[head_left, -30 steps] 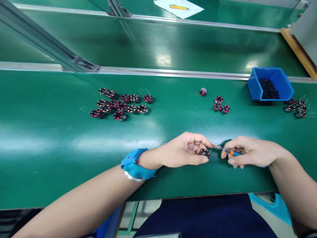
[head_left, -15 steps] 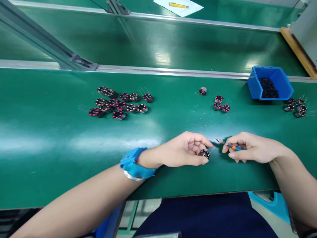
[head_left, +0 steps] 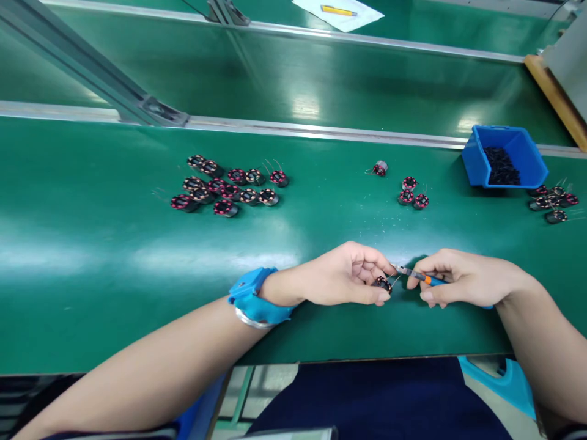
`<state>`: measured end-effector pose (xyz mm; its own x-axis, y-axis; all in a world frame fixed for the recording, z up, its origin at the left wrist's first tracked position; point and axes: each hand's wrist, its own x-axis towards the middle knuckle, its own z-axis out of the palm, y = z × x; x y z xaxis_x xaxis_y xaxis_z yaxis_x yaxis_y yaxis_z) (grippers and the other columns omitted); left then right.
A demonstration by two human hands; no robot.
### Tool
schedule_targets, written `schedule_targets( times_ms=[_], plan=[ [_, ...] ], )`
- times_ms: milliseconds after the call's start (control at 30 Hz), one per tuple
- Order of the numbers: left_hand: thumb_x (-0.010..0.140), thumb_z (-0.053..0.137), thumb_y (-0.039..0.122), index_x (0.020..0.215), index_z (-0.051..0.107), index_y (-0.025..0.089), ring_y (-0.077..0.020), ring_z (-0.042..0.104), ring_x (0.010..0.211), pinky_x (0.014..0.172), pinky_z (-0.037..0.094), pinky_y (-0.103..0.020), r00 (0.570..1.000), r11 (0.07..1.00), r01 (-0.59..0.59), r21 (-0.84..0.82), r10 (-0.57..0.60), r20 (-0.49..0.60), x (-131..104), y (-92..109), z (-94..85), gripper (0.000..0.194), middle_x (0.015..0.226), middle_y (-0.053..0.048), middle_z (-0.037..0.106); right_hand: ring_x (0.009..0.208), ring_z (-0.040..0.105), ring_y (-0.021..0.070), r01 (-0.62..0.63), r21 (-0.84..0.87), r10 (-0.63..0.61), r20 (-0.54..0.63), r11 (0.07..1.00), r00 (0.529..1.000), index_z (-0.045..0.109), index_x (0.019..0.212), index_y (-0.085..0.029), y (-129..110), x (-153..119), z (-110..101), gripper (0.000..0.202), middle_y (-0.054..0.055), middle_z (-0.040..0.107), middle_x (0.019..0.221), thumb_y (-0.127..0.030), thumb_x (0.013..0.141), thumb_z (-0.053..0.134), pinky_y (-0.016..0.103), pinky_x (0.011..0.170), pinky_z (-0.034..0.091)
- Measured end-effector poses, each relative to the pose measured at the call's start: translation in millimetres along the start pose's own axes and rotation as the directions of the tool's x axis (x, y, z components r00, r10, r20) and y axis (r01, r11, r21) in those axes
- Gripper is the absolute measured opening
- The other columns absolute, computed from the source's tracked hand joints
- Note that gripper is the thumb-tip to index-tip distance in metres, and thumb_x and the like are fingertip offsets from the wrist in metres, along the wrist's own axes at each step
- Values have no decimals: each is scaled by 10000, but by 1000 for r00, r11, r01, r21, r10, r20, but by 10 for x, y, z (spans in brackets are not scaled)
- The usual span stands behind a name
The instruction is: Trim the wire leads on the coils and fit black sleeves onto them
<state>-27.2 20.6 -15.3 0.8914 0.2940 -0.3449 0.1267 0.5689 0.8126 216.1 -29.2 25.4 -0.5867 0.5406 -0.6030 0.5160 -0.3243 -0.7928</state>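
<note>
Between the thumb and fingers of my left hand is a small round wound coil, its thin wires pointing right. My right hand holds pliers with blue and orange handles. The tips of the pliers are at the wires, close to my left index fingertip; whether they grip a wire is too small to tell. Beyond my hands, several similar coils stand on the green table.
A blue bin with small black pieces stands at the back right, with several coils beside it. A larger group of coils is at the left. Metal rails run behind, and a yellow pen lies on paper.
The pliers in my right hand have moved left to the coil's wires. My left hand still holds the coil. The view has shifted slightly.
</note>
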Motion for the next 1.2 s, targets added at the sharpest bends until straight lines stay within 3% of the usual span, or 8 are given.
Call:
schedule_targets(
  times_ms=[567, 1000, 1133, 1200],
  plan=[
    [694, 766, 103, 1050, 649, 127, -99, 670, 738, 685, 537, -211, 1000, 998, 5, 55, -5, 3, -2, -9, -1, 376, 824, -38, 714, 684, 629, 158, -22, -73, 22, 9, 997, 1000, 624, 1017, -117, -6, 4, -4, 303, 60, 651, 780, -363, 842, 599, 259, 597, 484],
    [688, 754, 117, 1034, 660, 139, -136, 687, 747, 654, 549, -238, 1000, 994, -26, 103, 27, -9, -10, 25, 8, 359, 823, -50, 724, 621, 587, 123, -33, -90, 33, 1, 995, 999, 631, 1028, -124, -23, -4, -7, 267, 32, 635, 720, -326, 862, 580, 212, 532, 453],
    [702, 737, 143, 1081, 641, 132, -138, 692, 736, 639, 547, -232, 999, 985, -30, 172, 33, -14, -5, 25, 34, 391, 838, -65, 730, 573, 557, 110, -20, -59, 18, -45, 998, 999, 637, 1030, -124, 19, -13, -7, 282, 28, 633, 708, -346, 865, 584, 220, 521, 448],
    [717, 724, 177, 1108, 627, 121, -152, 697, 743, 636, 555, -244, 995, 962, -85, 260, 97, -33, 5, 24, 58, 406, 880, -88, 735, 602, 570, 115, 0, 21, 3, -103, 1000, 995, 633, 1030, -127, 62, -18, -7, 299, 37, 642, 745, -369, 858, 596, 237, 563, 478]
  ],
)
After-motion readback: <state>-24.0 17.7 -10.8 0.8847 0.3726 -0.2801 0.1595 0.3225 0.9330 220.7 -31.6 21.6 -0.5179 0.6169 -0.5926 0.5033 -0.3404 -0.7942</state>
